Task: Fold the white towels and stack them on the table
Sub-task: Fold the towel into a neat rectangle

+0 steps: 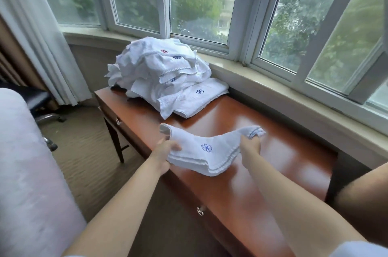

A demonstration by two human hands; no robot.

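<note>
A small white towel (pixel 206 149) with a blue flower emblem hangs folded between my hands just above the wooden table (pixel 262 151). My left hand (pixel 165 151) grips its left end, thumb on top. My right hand (pixel 251 147) grips its right end, fingers hidden under the cloth. The middle of the towel sags toward the tabletop. At the far left end of the table lies a loose heap of white towels (pixel 159 67), resting partly on a flat folded towel (pixel 201 97) with the same blue emblem.
A window sill (pixel 294 88) runs along the table's far side. A white curtain (pixel 35 32) hangs at the left. A pale cushioned seat (pixel 27 172) is at my near left, with a dark chair base (pixel 42 109) behind it on the carpet.
</note>
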